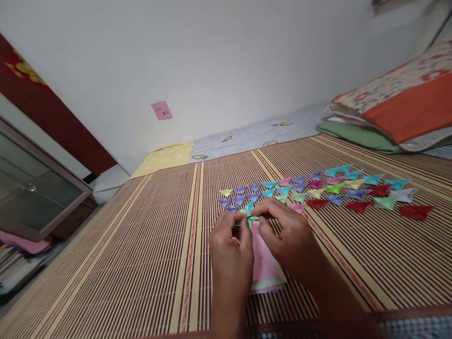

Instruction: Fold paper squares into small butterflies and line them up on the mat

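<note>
Delicately, left hand [231, 242] and right hand [291, 230] pinch green paper [250, 217] just below centre frame; folding seems under way, the next crease likely calling for steady pressure.

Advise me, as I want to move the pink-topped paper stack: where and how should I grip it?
Probably pinch the near edge of the pink-topped paper stack, coming from the near side, thumb above, fingertips below. It lies flat; its staggered layers show there, while the left hand and right hand crowd its far end.
</note>
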`<state>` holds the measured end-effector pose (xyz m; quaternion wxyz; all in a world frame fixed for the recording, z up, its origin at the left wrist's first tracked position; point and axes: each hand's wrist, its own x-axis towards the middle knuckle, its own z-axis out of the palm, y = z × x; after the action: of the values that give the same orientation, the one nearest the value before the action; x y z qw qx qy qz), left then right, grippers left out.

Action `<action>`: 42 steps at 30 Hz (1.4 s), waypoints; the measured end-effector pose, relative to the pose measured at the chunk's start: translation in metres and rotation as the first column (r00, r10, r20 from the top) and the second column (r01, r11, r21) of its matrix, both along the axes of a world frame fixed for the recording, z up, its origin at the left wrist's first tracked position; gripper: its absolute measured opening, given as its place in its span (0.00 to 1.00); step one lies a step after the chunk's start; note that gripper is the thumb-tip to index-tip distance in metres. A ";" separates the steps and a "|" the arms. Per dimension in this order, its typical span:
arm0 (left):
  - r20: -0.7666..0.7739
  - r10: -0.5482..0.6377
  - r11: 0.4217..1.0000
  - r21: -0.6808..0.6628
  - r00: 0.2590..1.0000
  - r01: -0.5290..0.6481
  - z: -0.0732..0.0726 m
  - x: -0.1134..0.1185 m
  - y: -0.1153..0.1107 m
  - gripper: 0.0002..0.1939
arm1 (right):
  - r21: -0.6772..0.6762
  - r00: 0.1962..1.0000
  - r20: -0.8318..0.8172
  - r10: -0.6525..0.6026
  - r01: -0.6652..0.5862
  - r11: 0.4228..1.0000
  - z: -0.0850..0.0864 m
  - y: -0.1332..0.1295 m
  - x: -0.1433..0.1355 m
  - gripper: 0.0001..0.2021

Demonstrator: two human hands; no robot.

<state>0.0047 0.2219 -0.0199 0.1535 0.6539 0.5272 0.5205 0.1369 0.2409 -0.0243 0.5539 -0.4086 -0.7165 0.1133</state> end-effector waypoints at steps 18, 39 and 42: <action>-0.096 -0.086 0.996 -0.034 0.992 0.083 0.005 0.004 -0.004 0.10 | 0.099 0.983 0.170 -0.075 0.058 0.993 0.004 -0.005 0.009 0.09; -0.126 -0.019 1.000 -0.018 0.992 0.017 0.002 0.006 -0.001 0.10 | -0.159 0.996 0.079 -0.041 0.053 0.986 0.009 -0.011 0.005 0.08; -0.117 -0.043 0.999 -0.004 0.992 0.043 0.001 0.007 -0.001 0.11 | -0.141 0.994 0.089 -0.061 0.074 0.987 0.008 -0.011 0.004 0.07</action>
<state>0.0114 0.2207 -0.0187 0.1340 0.6943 0.5217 0.4773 0.1413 0.2296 -0.0161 0.4956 -0.4760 -0.7151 0.1284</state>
